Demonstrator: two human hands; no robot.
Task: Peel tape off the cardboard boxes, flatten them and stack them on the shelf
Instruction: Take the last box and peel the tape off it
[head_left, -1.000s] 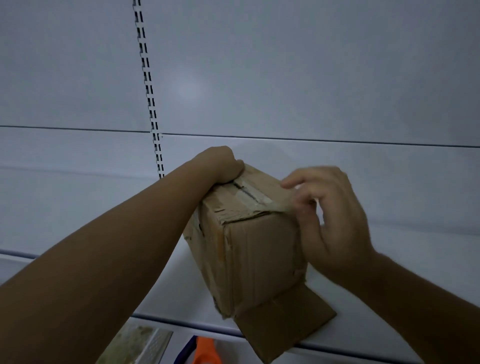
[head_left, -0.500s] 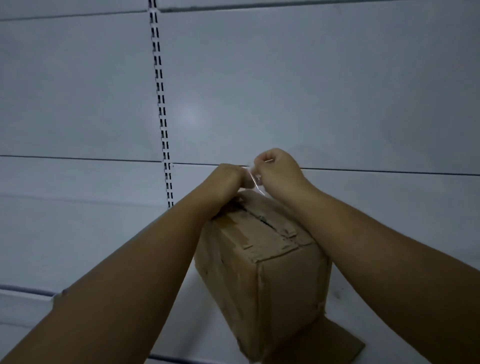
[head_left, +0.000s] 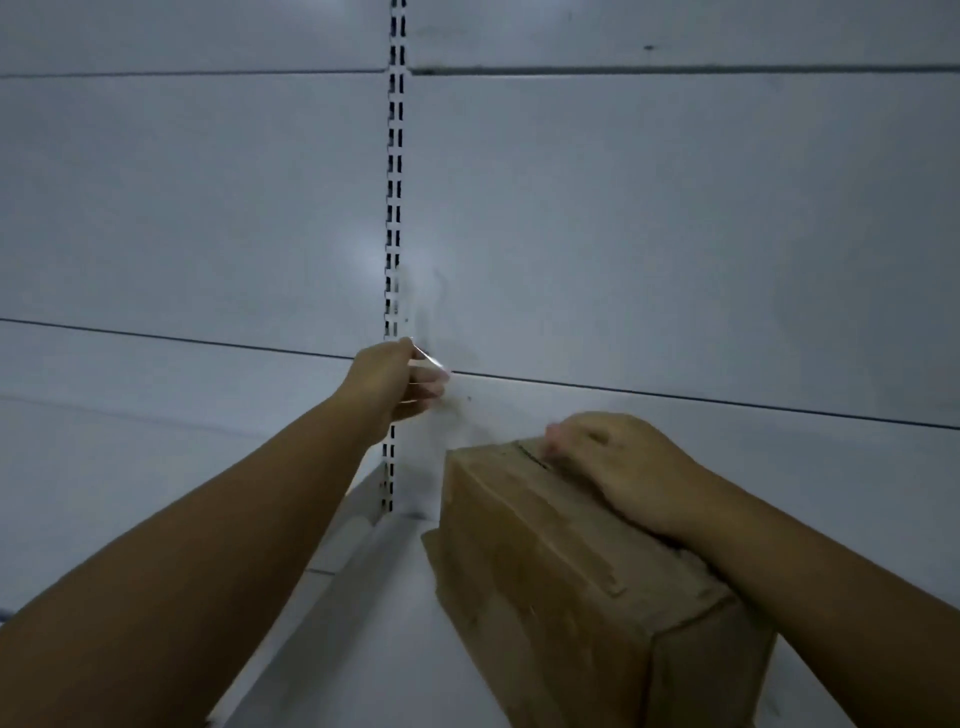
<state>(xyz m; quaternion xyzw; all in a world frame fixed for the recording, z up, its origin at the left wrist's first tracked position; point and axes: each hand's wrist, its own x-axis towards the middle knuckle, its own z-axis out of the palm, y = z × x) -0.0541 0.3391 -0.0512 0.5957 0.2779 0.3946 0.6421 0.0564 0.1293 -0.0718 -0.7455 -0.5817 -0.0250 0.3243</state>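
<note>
Head view: left hand (head_left: 395, 382), above-left of the cardboard box (head_left: 571, 571), pinches a peeled tape strip (head_left: 428, 358); right hand (head_left: 618, 467) rests on its top seam, fingers curled, grip unclear. Box stands on the shelf (head_left: 363, 623), unflattened; stacking outstanding.

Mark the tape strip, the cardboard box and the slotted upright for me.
tape strip (head_left: 430, 357): head view, on the clear strip's middle, by the fingers pinching it.
cardboard box (head_left: 571, 540): head view, on its top face.
slotted upright (head_left: 395, 182): head view, on the slots in its upper stretch.
</note>
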